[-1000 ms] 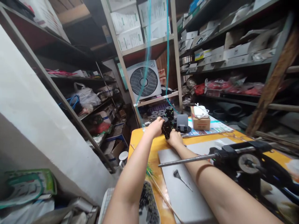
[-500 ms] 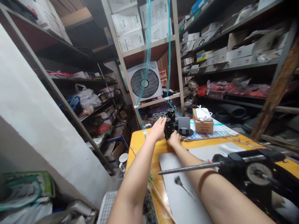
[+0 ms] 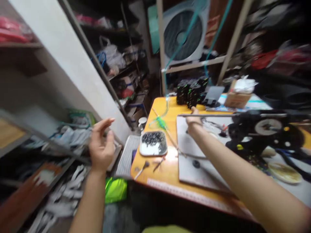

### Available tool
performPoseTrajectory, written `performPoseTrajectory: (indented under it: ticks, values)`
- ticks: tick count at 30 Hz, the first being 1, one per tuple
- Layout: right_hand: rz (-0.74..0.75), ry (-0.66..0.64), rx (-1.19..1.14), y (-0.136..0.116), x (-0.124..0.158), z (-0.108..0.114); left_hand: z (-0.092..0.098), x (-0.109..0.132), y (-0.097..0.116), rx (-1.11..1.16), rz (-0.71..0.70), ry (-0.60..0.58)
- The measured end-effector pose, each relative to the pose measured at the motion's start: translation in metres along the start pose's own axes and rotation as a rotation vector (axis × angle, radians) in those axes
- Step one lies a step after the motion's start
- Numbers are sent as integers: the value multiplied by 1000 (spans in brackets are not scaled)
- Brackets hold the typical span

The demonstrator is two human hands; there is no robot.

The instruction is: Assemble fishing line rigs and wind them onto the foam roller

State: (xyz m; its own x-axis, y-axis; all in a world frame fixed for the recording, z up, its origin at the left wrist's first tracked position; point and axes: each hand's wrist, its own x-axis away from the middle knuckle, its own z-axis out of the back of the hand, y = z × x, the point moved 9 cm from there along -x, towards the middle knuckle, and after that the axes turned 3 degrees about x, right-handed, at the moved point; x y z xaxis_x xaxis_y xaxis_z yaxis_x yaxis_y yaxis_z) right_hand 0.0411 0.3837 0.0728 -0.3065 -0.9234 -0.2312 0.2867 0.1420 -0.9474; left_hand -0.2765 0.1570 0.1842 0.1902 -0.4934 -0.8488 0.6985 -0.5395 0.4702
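Plainly, our left hand [image 3: 100,147] hangs open and empty, fingers spread, off the left edge of the yellow table [image 3: 167,171], above cluttered shelving [image 3: 60,142]. Our right hand [image 3: 193,121] sits at the metal rod [image 3: 209,115] over the grey mat [image 3: 189,174]; blur hides its clasp. Black spools [image 3: 191,92] stand just beyond, near the far edge.

Motion smears everything. The fan [image 3: 184,32] is cut off by the top edge, the machine [image 3: 264,132] by the right. The right hand [image 3: 193,118] shows only its back, so its grip cannot be told. The bits [image 3: 153,138] in the tray [image 3: 148,150] are too small to name.
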Motion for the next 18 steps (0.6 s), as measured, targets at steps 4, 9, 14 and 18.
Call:
performPoseTrajectory:
  ticks: [4,9,14,18]
  values:
    - [38,-290,-90,-22,102,19,125,146,-34,-342,339,356]
    - [412,-377,-152,-36,222,72,141,339,-79,-531,839,104]
    - [1014,-1206,219,56,352,2,31,493,-110,-330,1272,-492]
    - [895,-1440,361,133,377,-33,4,563,-106,-224,1434,-832]
